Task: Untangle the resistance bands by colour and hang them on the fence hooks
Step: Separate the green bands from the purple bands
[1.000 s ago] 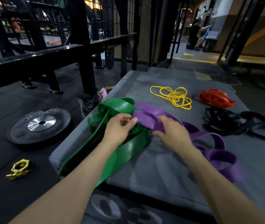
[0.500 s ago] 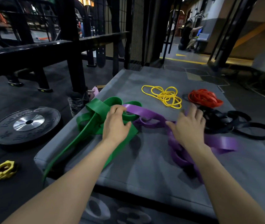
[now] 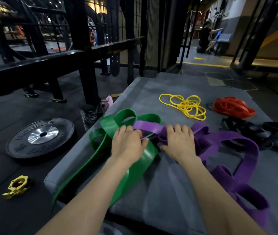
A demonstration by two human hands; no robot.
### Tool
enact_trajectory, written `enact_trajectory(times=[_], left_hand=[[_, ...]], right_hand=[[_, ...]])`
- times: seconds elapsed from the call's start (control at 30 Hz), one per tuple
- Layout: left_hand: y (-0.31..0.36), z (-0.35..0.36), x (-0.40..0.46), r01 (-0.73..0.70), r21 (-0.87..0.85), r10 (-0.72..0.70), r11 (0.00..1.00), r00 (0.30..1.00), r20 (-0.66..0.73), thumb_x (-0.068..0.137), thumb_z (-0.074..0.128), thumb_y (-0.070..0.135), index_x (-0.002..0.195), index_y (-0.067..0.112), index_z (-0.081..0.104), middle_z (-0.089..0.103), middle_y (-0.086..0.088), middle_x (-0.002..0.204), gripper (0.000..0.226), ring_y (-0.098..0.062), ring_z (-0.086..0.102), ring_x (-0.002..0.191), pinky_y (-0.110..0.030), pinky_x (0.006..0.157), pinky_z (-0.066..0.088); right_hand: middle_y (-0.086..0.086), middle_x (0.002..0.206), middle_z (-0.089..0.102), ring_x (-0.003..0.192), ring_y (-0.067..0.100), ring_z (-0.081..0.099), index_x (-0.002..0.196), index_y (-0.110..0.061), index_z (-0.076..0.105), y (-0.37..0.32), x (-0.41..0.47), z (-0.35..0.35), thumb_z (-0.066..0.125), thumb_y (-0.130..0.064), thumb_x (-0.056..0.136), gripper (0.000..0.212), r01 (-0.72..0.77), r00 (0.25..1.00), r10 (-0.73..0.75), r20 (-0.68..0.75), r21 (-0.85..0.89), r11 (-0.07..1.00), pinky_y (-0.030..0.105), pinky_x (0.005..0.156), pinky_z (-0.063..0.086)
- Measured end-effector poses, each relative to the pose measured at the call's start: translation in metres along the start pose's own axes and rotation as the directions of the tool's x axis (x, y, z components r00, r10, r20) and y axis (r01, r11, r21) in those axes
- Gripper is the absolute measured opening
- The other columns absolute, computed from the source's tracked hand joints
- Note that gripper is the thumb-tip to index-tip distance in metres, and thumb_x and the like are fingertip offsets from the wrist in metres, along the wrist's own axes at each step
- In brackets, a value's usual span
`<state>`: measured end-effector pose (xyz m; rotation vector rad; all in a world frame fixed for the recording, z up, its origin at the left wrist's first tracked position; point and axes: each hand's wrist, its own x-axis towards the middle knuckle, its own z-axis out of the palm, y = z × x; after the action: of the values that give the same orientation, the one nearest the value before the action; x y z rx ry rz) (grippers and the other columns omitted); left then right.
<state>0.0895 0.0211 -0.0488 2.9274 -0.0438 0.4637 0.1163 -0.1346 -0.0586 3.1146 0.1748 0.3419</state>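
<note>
A wide green band (image 3: 109,125) and a wide purple band (image 3: 236,138) lie looped through each other on a grey pad (image 3: 168,184). My left hand (image 3: 128,145) lies on the green band at the crossing, fingers curled down over it. Beside it, my right hand (image 3: 179,141) has its fingers curled over a purple strip. A thin yellow band (image 3: 187,106), a red band (image 3: 233,107) and black bands (image 3: 257,133) lie in separate piles farther back and to the right. The mesh fence (image 3: 151,39) stands behind the pad; I see no hooks.
On the floor to the left lie a black weight plate (image 3: 41,136) and a yellow barbell collar (image 3: 18,185). A clear glass (image 3: 90,116) stands by the pad's left edge. A black rail (image 3: 50,63) with posts runs along the left. A person crouches far back right.
My right hand has moved left from the purple loops near the black bands to the crossing beside my left hand. The purple band now spreads wider to the right.
</note>
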Motion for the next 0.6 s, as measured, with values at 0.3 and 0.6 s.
enact_trajectory(times=[0.3, 0.6], left_hand=[[-0.006, -0.008, -0.004, 0.024, -0.012, -0.023, 1.0, 0.997, 0.071, 0.09, 0.04, 0.057, 0.12, 0.026, 0.058, 0.05, -0.001, 0.116, 0.047, -0.022, 0.038, 0.118, -0.033, 0.112, 0.014], [0.015, -0.037, 0.011, -0.098, -0.671, -0.084, 0.735, 0.969, -0.234, 0.09, 0.048, 0.037, 0.095, 0.015, 0.065, 0.057, -0.001, 0.092, 0.029, -0.028, 0.052, 0.097, -0.037, 0.091, 0.037]], right_hand=[[0.009, 0.097, 0.055, 0.105, 0.032, 0.047, 0.089, -0.018, 0.061, 0.011, 0.003, -0.033, 0.065, -0.046, 0.081, 0.03, -0.059, 0.998, 0.056, 0.019, 0.324, 0.944, 0.04, 0.088, 0.039], [0.005, 0.069, 0.051, 0.062, 0.008, 0.042, 0.083, 0.001, 0.061, 0.052, -0.006, -0.078, 0.061, -0.019, 0.089, 0.021, 0.02, 0.99, 0.107, -0.09, 0.846, 0.533, 0.022, 0.055, 0.036]])
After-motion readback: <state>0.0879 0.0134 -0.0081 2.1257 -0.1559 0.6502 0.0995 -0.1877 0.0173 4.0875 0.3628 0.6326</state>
